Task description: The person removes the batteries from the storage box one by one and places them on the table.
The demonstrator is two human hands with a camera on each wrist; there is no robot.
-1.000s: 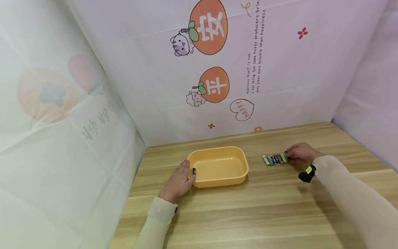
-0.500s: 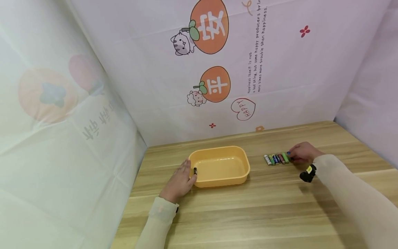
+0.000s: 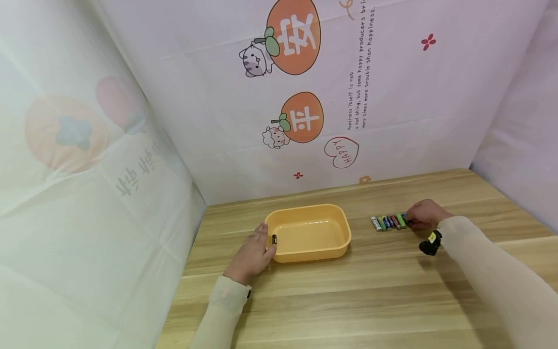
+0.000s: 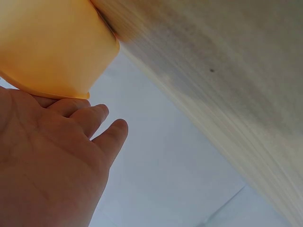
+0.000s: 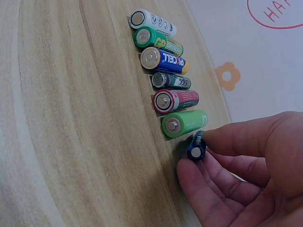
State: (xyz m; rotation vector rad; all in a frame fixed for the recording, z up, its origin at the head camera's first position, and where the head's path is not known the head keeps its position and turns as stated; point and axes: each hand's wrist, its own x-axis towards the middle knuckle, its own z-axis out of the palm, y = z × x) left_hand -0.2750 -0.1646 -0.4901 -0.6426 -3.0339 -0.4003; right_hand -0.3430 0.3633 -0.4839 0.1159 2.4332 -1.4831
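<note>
My left hand (image 3: 249, 253) rests with fairly straight fingers on the left end of a yellow plastic bin (image 3: 311, 233). In the left wrist view its fingers lie along the rim. A small black battery (image 3: 274, 239) sits inside the bin, beside that hand's thumb. To the right, my right hand (image 3: 425, 214) pinches a dark blue battery (image 5: 196, 148) between thumb and fingers. It is at the right end of a row of batteries, right by a light green battery (image 5: 185, 124). Beyond that come a red battery (image 5: 176, 100) and several more, side by side.
The row ends at a white battery (image 5: 154, 22), on the side towards the bin. All stand on a wooden table (image 3: 331, 300). A printed white cloth (image 3: 235, 160) hangs behind the table's back edge, with more cloth (image 3: 104, 232) along the left.
The dark blue battery has turned and come down alongside the light green one, with my right hand still pinching it. My left hand has stayed on the bin.
</note>
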